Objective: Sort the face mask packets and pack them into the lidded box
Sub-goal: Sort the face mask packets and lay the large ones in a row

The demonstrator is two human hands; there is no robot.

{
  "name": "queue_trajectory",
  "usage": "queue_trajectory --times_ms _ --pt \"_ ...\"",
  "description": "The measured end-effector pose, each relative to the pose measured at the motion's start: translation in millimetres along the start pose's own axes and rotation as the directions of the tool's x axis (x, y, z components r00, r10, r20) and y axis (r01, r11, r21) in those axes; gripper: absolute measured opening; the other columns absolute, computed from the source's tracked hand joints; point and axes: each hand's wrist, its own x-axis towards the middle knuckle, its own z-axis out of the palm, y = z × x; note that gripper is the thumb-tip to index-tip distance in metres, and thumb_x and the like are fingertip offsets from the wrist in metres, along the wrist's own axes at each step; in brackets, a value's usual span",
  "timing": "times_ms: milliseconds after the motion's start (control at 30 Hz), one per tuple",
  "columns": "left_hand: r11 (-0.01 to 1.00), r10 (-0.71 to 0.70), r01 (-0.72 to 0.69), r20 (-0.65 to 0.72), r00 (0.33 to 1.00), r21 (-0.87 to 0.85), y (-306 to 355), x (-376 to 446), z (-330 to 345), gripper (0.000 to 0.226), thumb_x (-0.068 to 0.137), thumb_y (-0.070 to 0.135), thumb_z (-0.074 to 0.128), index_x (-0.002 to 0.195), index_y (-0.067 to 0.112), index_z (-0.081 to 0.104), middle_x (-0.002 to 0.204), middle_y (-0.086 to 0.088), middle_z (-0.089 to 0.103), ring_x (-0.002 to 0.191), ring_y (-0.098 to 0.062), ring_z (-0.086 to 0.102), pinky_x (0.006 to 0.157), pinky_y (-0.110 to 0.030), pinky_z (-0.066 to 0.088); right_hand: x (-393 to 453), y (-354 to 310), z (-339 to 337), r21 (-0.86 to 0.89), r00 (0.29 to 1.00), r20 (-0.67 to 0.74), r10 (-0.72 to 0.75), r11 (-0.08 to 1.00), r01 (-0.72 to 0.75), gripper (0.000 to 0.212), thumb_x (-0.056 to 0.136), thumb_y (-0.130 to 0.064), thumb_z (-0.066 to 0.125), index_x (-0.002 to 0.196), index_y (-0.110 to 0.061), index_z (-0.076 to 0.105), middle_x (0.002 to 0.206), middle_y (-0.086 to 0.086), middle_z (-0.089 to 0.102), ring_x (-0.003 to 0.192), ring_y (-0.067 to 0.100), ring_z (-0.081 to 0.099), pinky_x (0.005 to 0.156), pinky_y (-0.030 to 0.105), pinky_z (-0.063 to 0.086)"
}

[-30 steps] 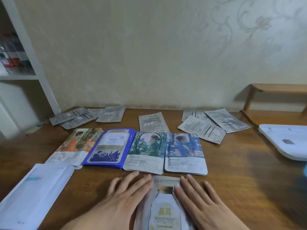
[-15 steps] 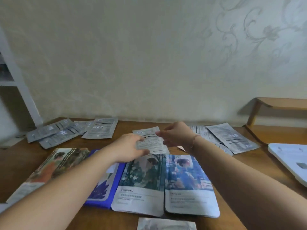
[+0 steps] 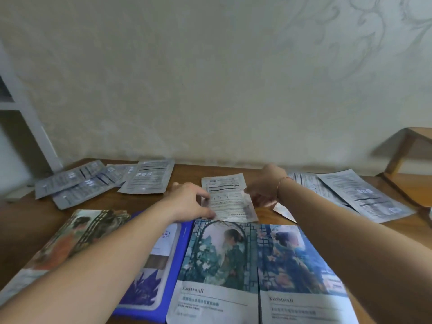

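Both hands reach to the silver packet (image 3: 228, 198) lying face-down mid-table, just behind the row of picture packets; left hand (image 3: 187, 202) pinches its left edge, fingers curled onto it; right hand (image 3: 264, 188) takes its right edge, but blur leaves its finger grip unclear. Front row, left to right: orange packet (image 3: 70, 239), blue packet (image 3: 149, 284), green packet (image 3: 217, 265), blue-toned packet (image 3: 301, 270); more silver packets far left (image 3: 98, 181) and far right (image 3: 360, 197) on the wooden table (image 3: 23, 220).

Silver packet (image 3: 228, 199) flat, text side up, mid-table. Behind-left: grey packets cluster (image 3: 102, 181). Right: more silver packets (image 3: 360, 195), overlapping. Front row: orange (image 3: 70, 239), blue (image 3: 152, 272), green (image 3: 217, 265), blue-portrait (image 3: 297, 272) packets side by side.
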Motion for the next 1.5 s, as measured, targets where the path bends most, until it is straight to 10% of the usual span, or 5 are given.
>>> queue_trajectory --times_ms 433,800,1033,1233,1500 --pt "0.496 -0.189 0.226 0.15 0.971 -0.839 16.7 5.6 -19.7 0.026 0.095 0.029 0.062 0.108 0.007 0.061 0.121 -0.019 0.063 0.07 -0.014 0.054 0.057 -0.021 0.035 2.0 5.0 11.9 0.274 0.979 0.162 0.125 0.947 -0.167 0.006 0.089 -0.004 0.064 0.086 -0.001 0.06 0.066 0.008 0.061 0.038 0.012 0.048 0.037 0.018 0.032" --pt "-0.565 0.251 0.299 0.185 0.95 -0.769 28.4 -78.5 -0.5 0.115 0.081 0.082 0.034 0.146 -0.012 0.021 0.146 -0.039 0.033 0.132 -0.051 0.039 0.101 -0.061 0.041 -85.1 17.6 -28.1 0.082 0.594 -0.317 -0.74 0.602 0.794 0.015 0.091 -0.01 0.063 0.083 -0.022 0.066 0.069 -0.007 0.073 0.055 0.005 0.067 0.054 0.022 0.052" --pt "-0.261 0.45 0.347 0.205 0.869 -0.901 40.3 -133.7 6.3 0.054 0.102 0.04 0.035 0.144 0.008 0.045 0.144 -0.026 0.047 0.134 -0.043 0.043 0.114 -0.06 0.027 -136.6 83.0 -28.3 -0.346 0.226 -0.153 -0.962 0.266 0.9 0.025 0.084 -0.002 0.069 0.103 -0.018 0.073 0.111 -0.014 0.071 0.092 -0.002 0.069 0.077 0.019 0.057" --pt "-0.166 0.301 0.146 0.091 0.949 -0.975 54.3 -201.5 17.5 0.046 0.087 0.008 0.046 0.133 0.013 0.055 0.125 -0.018 0.065 0.108 -0.033 0.067 0.082 -0.048 0.059 -196.6 77.1 -37.5 0.761 0.912 -0.136 -0.386 0.549 0.345 0.027 0.095 -0.018 0.058 0.12 -0.008 0.057 0.104 0.01 0.067 0.071 0.023 0.066 0.052 0.032 0.056" --pt "0.323 0.194 -0.065 -0.001 0.981 -0.944 34.1 -298.7 59.8 0.082 0.085 0.015 0.075 0.147 0.034 0.023 0.118 -0.007 0.071 0.11 -0.026 0.067 0.097 -0.041 0.052 -257.7 107.2 -19.8 0.624 0.949 0.104 -0.299 0.762 0.172 0.023 0.086 0.001 0.066 0.108 -0.008 0.065 0.075 0.019 0.066 0.057 0.021 0.055 0.043 0.025 0.044"
